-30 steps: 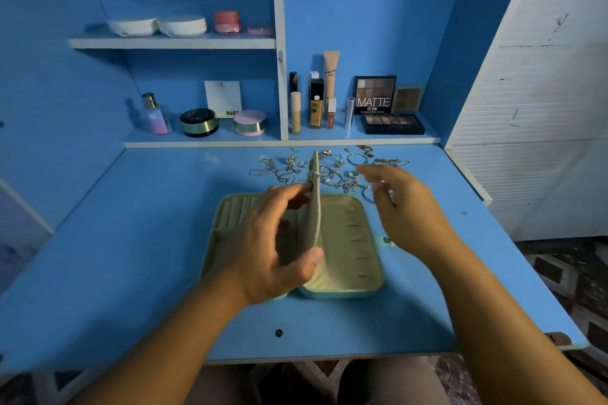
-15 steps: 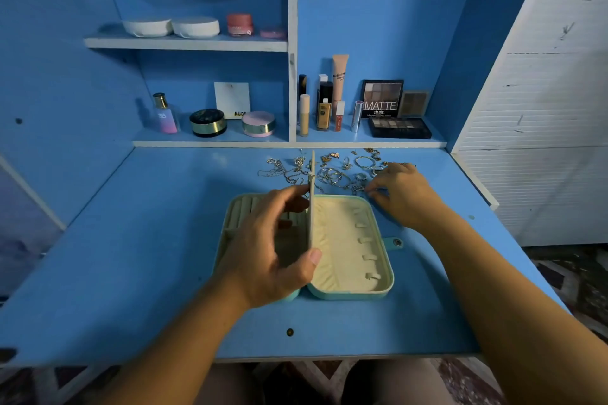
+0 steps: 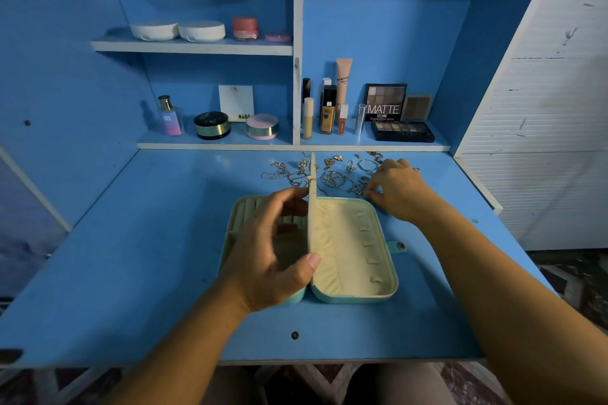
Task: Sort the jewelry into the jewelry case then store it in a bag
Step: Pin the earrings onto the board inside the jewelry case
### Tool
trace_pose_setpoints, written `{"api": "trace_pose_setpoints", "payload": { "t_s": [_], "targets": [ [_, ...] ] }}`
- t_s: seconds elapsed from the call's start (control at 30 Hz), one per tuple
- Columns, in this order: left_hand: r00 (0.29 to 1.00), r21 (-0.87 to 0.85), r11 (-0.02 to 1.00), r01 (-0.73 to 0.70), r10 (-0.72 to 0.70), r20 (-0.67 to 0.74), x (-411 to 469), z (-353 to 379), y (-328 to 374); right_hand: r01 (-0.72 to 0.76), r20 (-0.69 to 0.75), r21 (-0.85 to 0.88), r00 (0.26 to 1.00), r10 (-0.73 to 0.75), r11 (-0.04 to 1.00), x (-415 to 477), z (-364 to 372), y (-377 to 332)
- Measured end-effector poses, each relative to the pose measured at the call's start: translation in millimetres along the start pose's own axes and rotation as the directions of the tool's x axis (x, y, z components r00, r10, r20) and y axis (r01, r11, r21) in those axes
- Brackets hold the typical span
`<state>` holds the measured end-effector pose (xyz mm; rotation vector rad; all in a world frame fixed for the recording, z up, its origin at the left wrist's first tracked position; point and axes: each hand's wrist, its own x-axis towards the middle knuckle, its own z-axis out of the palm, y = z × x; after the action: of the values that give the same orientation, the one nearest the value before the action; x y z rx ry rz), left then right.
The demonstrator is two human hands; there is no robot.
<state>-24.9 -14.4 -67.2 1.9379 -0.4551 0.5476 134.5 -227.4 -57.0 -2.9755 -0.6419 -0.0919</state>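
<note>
With left hand [image 3: 273, 260] clasping cream fabric divider [image 3: 312, 207] of mint-green jewelry case [image 3: 388, 293] upright, isolate one piece from tangled metal jewelry [image 3: 339, 179] beyond case; right hand [image 3: 399, 189] grasp indeterminate.

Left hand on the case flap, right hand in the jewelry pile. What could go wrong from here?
1. The jewelry pile looks tangled, with chains lying across rings. Whatever the right hand lifts may drag neighbours along.
2. The centre flap of the jewelry case stands upright only because the left hand holds it. If released, it would likely drop over one side's slots.
</note>
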Motion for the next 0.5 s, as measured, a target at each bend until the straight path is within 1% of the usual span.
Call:
{"api": "trace_pose_setpoints", "payload": {
  "t_s": [0.23, 0.3, 0.33, 0.4, 0.43, 0.5],
  "targets": [
    [1.000, -0.006, 1.000, -0.013, 0.013, 0.000, 0.1, 0.1, 0.5, 0.030, -0.007, -0.004, 1.000, -0.030, 1.000, 2.9, 2.5, -1.2],
    [1.000, -0.008, 1.000, -0.015, 0.015, 0.003, -0.2, 0.1, 0.4, 0.030, -0.056, 0.076, 0.998, -0.026, 0.997, -0.3, 2.3, 0.0],
    [1.000, -0.007, 1.000, -0.015, 0.015, 0.005, -0.3, -0.1, 0.3, 0.033, -0.109, 0.145, 0.994, -0.018, 0.989, -3.1, 1.5, 0.0],
    [1.000, -0.005, 1.000, -0.008, 0.008, 0.007, -0.9, -0.2, -0.7, 0.089, -0.226, 0.279, 0.974, -0.024, 0.956, -13.3, -1.9, -4.1],
    [1.000, -0.007, 1.000, -0.001, 0.001, 0.008, -1.2, -0.2, -1.4, 0.130, -0.253, 0.319, 0.966, -0.048, 0.939, -20.0, -3.7, -8.6],
    [1.000, -0.015, 1.000, 0.009, -0.009, 0.010, -1.8, -0.3, -2.6, 0.198, -0.244, 0.333, 0.962, -0.118, 0.922, -34.2, -3.6, -20.5]
  ]
}}
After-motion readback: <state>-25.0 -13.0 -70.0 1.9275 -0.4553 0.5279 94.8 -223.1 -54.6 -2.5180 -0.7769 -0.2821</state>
